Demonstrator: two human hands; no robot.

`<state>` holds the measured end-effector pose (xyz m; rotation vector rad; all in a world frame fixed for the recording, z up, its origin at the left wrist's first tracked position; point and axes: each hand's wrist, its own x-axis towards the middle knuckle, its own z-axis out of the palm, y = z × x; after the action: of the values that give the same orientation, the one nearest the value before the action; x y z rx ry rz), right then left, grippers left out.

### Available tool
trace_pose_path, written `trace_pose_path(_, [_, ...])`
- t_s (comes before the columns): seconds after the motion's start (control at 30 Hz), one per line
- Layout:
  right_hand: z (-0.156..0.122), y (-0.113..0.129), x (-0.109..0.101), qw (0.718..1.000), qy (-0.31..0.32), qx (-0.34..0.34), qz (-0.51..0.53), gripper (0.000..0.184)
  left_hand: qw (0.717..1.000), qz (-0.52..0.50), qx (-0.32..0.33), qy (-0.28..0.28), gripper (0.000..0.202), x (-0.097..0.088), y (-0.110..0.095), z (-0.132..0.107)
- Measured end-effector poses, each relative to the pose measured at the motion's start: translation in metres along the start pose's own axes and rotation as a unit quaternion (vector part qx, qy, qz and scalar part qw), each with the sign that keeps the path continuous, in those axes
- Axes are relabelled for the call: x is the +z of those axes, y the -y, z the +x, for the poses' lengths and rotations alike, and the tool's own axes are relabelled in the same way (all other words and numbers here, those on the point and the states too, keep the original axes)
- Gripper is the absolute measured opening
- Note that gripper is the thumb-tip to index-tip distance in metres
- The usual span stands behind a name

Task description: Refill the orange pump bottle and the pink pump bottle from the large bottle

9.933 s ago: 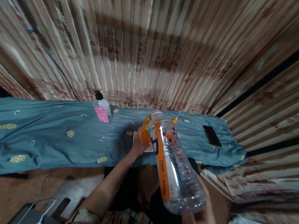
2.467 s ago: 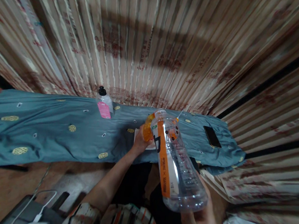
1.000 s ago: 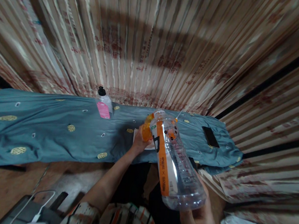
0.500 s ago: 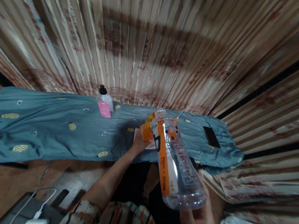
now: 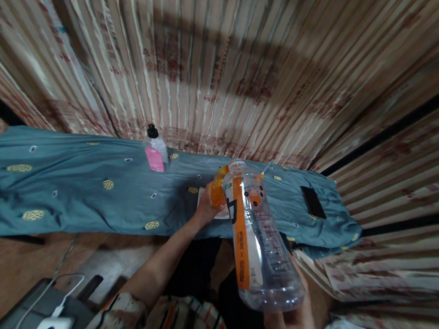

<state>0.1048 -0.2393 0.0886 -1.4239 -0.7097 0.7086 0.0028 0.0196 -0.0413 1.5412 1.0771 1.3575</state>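
My right hand (image 5: 293, 321) is closed round the lower end of a large clear plastic bottle (image 5: 272, 257) with an orange and white label. The bottle is tilted, its neck pointing away from me, and looks empty. My left hand (image 5: 208, 205) is wrapped round an amber, see-through container (image 5: 218, 187) just left of the bottle's neck. The bottle hides part of this container, so I cannot tell its kind or whether the two touch. Beneath my left hand lies something flat and white (image 5: 221, 215). Behind the bottle a thin white stick (image 5: 268, 165) with an orange end shows.
A teal patterned cloth (image 5: 80, 197) covers the narrow table. On it stand a pink-labelled clear bottle (image 5: 156, 153) with a black cap and, at the right, a dark phone (image 5: 312, 202). A striped curtain (image 5: 220, 71) hangs behind. A white device with a cable (image 5: 54, 325) is at lower left.
The view has shifted very slightly. Both hands keep their holds, and the clear bottle and amber container stay in nearly the same place.
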Motion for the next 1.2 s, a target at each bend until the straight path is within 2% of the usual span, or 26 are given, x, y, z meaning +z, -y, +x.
trace_pose_path(0.23, [-0.002, 0.002, 0.002, 1.000, -0.015, 0.014, 0.007, 0.073, 1.000, -0.009, 0.017, 0.006, 0.059, -0.001, -0.010, 0.000])
trace_pose_path(0.43, [-0.002, 0.000, -0.001, 1.000, -0.009, 0.002, 0.010, 0.071, 0.999, 0.002, 0.030, 0.011, 0.043, 0.000, -0.011, 0.002])
trace_pose_path(0.6, [-0.001, -0.005, -0.005, 1.000, -0.004, -0.027, -0.013, 0.066, 1.000, 0.011, 0.007, -0.005, 0.060, -0.001, -0.006, -0.001])
trace_pose_path(0.77, [-0.001, -0.007, -0.005, 0.999, -0.007, -0.038, -0.015, 0.067, 1.000, -0.006, -0.007, 0.003, 0.068, -0.001, -0.006, -0.002])
trace_pose_path(1.2, [-0.001, -0.002, -0.004, 0.998, -0.005, -0.031, -0.051, 0.071, 0.999, 0.009, 0.031, -0.019, 0.054, 0.001, 0.000, 0.001])
